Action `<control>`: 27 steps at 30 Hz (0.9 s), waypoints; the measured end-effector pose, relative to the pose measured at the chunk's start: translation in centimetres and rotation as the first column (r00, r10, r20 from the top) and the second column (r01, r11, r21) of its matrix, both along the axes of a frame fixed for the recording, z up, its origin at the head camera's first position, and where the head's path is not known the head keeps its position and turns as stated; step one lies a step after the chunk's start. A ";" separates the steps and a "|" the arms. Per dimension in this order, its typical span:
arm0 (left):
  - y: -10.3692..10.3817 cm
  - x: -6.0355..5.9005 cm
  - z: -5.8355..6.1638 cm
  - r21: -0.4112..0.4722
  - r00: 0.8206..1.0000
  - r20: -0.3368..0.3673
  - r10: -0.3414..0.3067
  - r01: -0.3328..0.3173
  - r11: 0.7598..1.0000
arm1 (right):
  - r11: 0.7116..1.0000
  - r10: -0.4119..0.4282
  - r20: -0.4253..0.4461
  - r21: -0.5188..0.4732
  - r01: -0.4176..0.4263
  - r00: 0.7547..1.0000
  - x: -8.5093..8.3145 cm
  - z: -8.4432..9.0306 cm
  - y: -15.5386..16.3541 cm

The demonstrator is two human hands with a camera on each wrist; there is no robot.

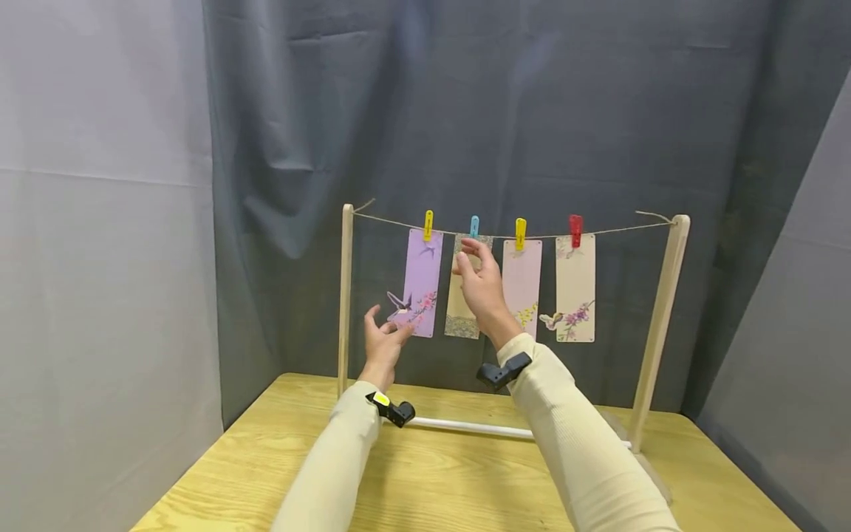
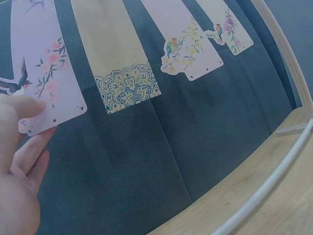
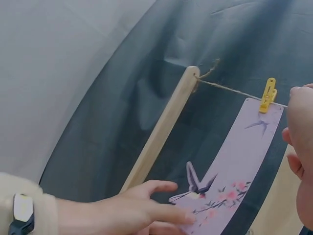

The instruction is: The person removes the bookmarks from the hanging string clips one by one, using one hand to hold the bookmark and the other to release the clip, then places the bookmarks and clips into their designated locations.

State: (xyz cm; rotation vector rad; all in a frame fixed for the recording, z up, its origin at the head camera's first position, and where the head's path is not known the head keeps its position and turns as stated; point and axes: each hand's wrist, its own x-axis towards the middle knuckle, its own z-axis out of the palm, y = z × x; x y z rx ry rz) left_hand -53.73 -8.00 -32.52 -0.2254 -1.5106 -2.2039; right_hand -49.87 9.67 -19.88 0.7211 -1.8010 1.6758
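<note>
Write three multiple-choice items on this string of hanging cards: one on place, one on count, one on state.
1. Where is the left hand?
A. at the purple card's lower end
B. on the red clip
C. flat on the table

2. How many cards hang from the string?
A. two
B. four
C. six

3. The purple card is
A. lying on the table
B. folded in half
C. clipped up by a yellow clip

Answers: 1 A, its fingers touch that corner; 2 B, four hang side by side; 3 C, the yellow clip holds its top.

The right hand [image 1: 480, 284] hides most of the beige card [image 1: 461, 319] and its blue peg's [image 1: 474, 225] base.
</note>
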 end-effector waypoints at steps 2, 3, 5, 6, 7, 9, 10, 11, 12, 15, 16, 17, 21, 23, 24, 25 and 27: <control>0.1 0.0 -0.1 0.009 1.000 -0.003 0.006 -0.006 1.000 | 1.000 0.013 0.007 -0.006 -0.013 1.000 -0.3 0.3 0.1; 0.2 0.0 -0.1 0.015 1.000 -0.007 0.005 -0.005 1.000 | 1.000 0.018 0.007 -0.002 -0.018 1.000 -0.4 0.5 0.1; 0.2 0.0 -0.2 0.024 1.000 -0.014 -0.005 0.005 1.000 | 0.999 0.039 0.008 0.000 -0.039 0.999 -0.6 0.9 0.0; 0.2 0.0 -0.2 0.023 1.000 -0.016 -0.008 0.008 1.000 | 0.999 0.051 0.007 0.001 -0.051 0.999 -0.7 1.2 -0.1; 0.2 0.0 -0.2 0.024 1.000 -0.019 -0.015 0.015 1.000 | 0.998 0.064 0.008 -0.004 -0.064 0.998 -0.8 1.4 -0.2; 0.2 0.0 -0.3 0.012 0.999 -0.023 -0.023 0.023 1.000 | 0.996 0.090 0.013 -0.016 -0.090 0.996 -1.0 1.8 -0.5; 0.2 0.1 -0.3 0.007 0.999 -0.023 -0.027 0.027 1.000 | 0.995 0.101 0.018 -0.022 -0.100 0.995 -1.2 2.0 -0.6; 0.2 0.1 -0.4 0.002 0.999 -0.024 -0.029 0.029 1.000 | 0.994 0.110 0.024 -0.025 -0.110 0.994 -1.4 2.1 -0.7; 0.1 0.1 -0.5 0.000 0.999 -0.023 -0.032 0.033 0.999 | 0.993 0.119 0.032 -0.025 -0.118 0.992 -1.6 2.2 -0.8; 0.1 0.0 -0.5 -0.010 0.999 -0.029 -0.045 0.045 0.999 | 0.993 0.120 0.056 -0.016 -0.120 0.991 -1.9 2.5 -0.9; 0.1 0.0 -0.6 -0.010 0.998 -0.027 -0.051 0.050 0.999 | 0.993 0.119 0.062 -0.014 -0.118 0.991 -1.9 2.6 -0.9; 0.0 -0.1 -0.6 -0.013 0.998 -0.026 -0.054 0.054 0.998 | 0.993 0.116 0.065 -0.014 -0.115 0.991 -2.0 2.7 -0.9; -0.2 -0.2 -0.9 -0.018 0.998 -0.027 -0.061 0.061 0.998 | 0.994 0.107 0.079 -0.002 -0.107 0.991 -2.1 3.2 -1.4; -0.4 -0.3 -1.0 -0.018 0.998 -0.036 -0.058 0.058 0.998 | 0.994 0.104 0.091 0.016 -0.106 0.990 -2.1 3.6 -1.7; -0.4 -0.3 -1.1 -0.017 0.998 -0.040 -0.056 0.055 0.998 | 0.994 0.102 0.100 0.029 -0.105 0.990 -2.1 3.9 -1.8; -0.4 -0.3 -1.1 -0.015 0.998 -0.041 -0.053 0.052 0.999 | 0.994 0.100 0.110 0.041 -0.105 0.989 -2.1 4.1 -1.9; -0.4 -0.3 -1.1 -0.010 0.997 -0.048 -0.052 0.052 0.999 | 0.992 0.100 0.128 0.057 -0.108 0.987 -2.3 4.6 -2.0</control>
